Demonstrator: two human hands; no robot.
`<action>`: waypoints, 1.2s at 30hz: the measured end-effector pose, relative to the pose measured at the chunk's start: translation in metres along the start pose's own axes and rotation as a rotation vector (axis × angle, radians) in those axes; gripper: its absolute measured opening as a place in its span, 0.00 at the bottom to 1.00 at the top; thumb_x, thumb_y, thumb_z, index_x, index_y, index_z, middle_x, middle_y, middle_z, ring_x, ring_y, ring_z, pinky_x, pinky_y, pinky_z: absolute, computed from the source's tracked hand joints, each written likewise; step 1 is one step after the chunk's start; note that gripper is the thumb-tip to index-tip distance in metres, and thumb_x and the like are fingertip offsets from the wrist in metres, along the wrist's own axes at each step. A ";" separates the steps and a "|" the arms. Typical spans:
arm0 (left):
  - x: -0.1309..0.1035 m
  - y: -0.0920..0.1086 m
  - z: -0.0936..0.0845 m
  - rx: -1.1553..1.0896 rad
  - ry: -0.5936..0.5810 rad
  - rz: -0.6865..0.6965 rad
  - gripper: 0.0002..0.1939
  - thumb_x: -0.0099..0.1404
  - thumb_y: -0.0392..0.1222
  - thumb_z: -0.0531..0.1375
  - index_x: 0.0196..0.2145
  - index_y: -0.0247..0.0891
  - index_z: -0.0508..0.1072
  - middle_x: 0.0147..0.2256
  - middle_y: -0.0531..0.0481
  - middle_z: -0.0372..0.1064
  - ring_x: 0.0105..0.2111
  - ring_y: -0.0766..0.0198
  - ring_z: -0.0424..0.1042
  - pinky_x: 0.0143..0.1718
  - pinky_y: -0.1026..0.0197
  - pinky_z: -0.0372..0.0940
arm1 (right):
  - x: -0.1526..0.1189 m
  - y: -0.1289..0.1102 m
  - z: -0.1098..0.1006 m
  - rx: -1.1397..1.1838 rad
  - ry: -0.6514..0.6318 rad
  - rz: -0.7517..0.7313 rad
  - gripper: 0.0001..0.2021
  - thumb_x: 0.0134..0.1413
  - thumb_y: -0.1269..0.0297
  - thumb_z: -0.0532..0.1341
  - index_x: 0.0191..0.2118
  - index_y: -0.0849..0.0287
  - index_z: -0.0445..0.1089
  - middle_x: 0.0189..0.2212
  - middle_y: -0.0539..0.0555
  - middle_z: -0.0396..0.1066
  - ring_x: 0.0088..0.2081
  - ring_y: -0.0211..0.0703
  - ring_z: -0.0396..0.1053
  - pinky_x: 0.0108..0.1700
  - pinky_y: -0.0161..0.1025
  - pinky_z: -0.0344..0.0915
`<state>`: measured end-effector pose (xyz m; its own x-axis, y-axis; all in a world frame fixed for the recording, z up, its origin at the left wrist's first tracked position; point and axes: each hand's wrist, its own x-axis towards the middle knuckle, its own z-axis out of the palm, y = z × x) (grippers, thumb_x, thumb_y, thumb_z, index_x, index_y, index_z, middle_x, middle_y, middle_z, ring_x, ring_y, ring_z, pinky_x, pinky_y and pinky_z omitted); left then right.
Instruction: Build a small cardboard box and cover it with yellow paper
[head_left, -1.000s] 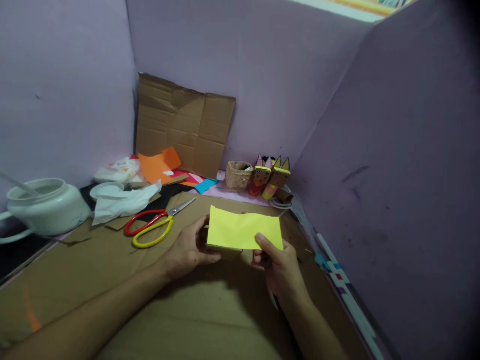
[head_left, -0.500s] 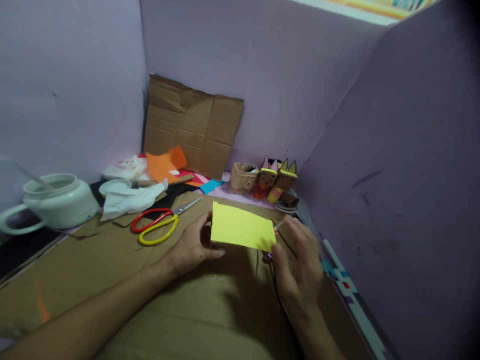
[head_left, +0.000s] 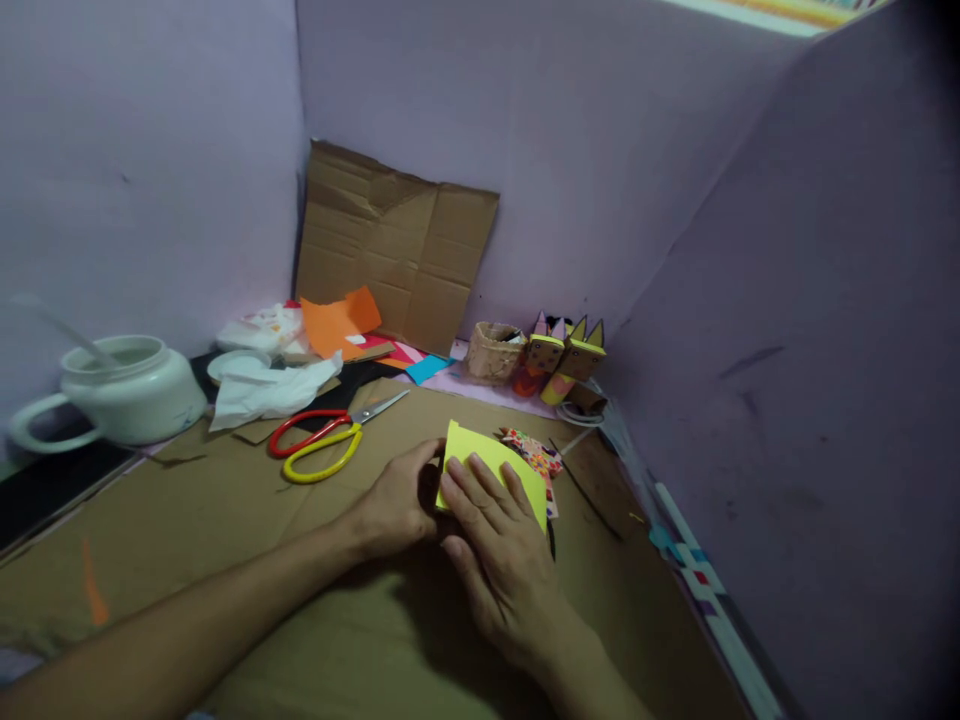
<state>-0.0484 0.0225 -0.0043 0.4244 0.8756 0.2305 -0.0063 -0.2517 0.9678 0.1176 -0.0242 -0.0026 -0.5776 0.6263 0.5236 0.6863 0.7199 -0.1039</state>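
My left hand (head_left: 396, 508) grips the left edge of a yellow paper-covered piece (head_left: 469, 443), its thumb below and its other fingers partly hidden behind. Across the yellow face lies my right hand (head_left: 510, 550), fingers stretched out and pressed flat. The piece is held tilted over the cardboard sheet (head_left: 330, 610) that covers the table. Just beyond its right side is a small colourful patterned item (head_left: 538, 455), partly covered. Scissors (head_left: 354, 418) with one red and one yellow handle lie to the left, blades slightly apart.
At the left stands a white handled pot (head_left: 142, 395) with a stick in it. White tissue (head_left: 277, 388) and orange paper (head_left: 337, 325) lie behind the scissors. A woven basket (head_left: 493, 355) and two eared paper figures (head_left: 566, 360) stand by the wall, near a leaning cardboard panel (head_left: 397, 240).
My right hand has moved left from beside the yellow piece onto its face. The patterned item now shows more at the right. The whole view has shifted slightly.
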 end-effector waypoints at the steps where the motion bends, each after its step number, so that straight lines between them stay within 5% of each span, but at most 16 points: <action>1: 0.000 -0.001 0.000 -0.022 -0.018 0.000 0.34 0.40 0.27 0.65 0.48 0.35 0.64 0.46 0.47 0.70 0.45 0.55 0.69 0.47 0.57 0.65 | 0.000 0.001 0.001 0.009 0.018 -0.007 0.22 0.62 0.70 0.49 0.61 0.61 0.52 0.61 0.57 0.57 0.65 0.47 0.46 0.63 0.55 0.44; 6: 0.002 -0.005 0.003 -0.043 -0.071 -0.059 0.33 0.43 0.36 0.68 0.48 0.34 0.64 0.47 0.43 0.70 0.45 0.53 0.70 0.47 0.54 0.65 | 0.002 0.005 0.004 0.065 0.184 0.000 0.17 0.57 0.73 0.54 0.52 0.58 0.63 0.51 0.57 0.70 0.56 0.46 0.63 0.60 0.53 0.53; 11: 0.001 -0.007 0.004 0.232 0.073 -0.090 0.37 0.43 0.40 0.69 0.51 0.36 0.61 0.50 0.39 0.67 0.49 0.48 0.67 0.48 0.50 0.65 | 0.005 0.005 -0.001 0.076 0.379 0.088 0.08 0.53 0.72 0.60 0.40 0.56 0.69 0.36 0.54 0.77 0.38 0.43 0.74 0.51 0.48 0.64; 17: -0.001 -0.005 0.005 0.423 0.105 0.016 0.32 0.46 0.40 0.67 0.49 0.35 0.63 0.47 0.39 0.68 0.47 0.49 0.69 0.49 0.49 0.64 | 0.009 0.005 -0.004 0.096 0.378 0.107 0.05 0.52 0.69 0.62 0.37 0.56 0.72 0.33 0.56 0.77 0.33 0.43 0.75 0.35 0.37 0.71; 32: -0.001 0.003 0.004 0.550 0.119 0.087 0.30 0.46 0.41 0.66 0.47 0.37 0.63 0.44 0.44 0.66 0.43 0.53 0.67 0.44 0.53 0.65 | 0.007 0.013 -0.010 0.021 0.327 -0.015 0.06 0.54 0.72 0.60 0.37 0.59 0.73 0.33 0.56 0.78 0.32 0.40 0.76 0.33 0.33 0.72; 36: -0.003 0.007 0.006 0.604 0.141 0.131 0.24 0.48 0.35 0.63 0.44 0.37 0.64 0.42 0.44 0.65 0.42 0.55 0.67 0.42 0.54 0.65 | 0.008 0.004 -0.011 0.004 0.334 0.040 0.05 0.52 0.72 0.60 0.35 0.60 0.72 0.32 0.56 0.78 0.31 0.40 0.76 0.31 0.33 0.72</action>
<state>-0.0444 0.0157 0.0014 0.3309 0.8573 0.3945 0.4797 -0.5128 0.7119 0.1203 -0.0191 0.0104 -0.3730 0.5221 0.7670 0.7033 0.6982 -0.1333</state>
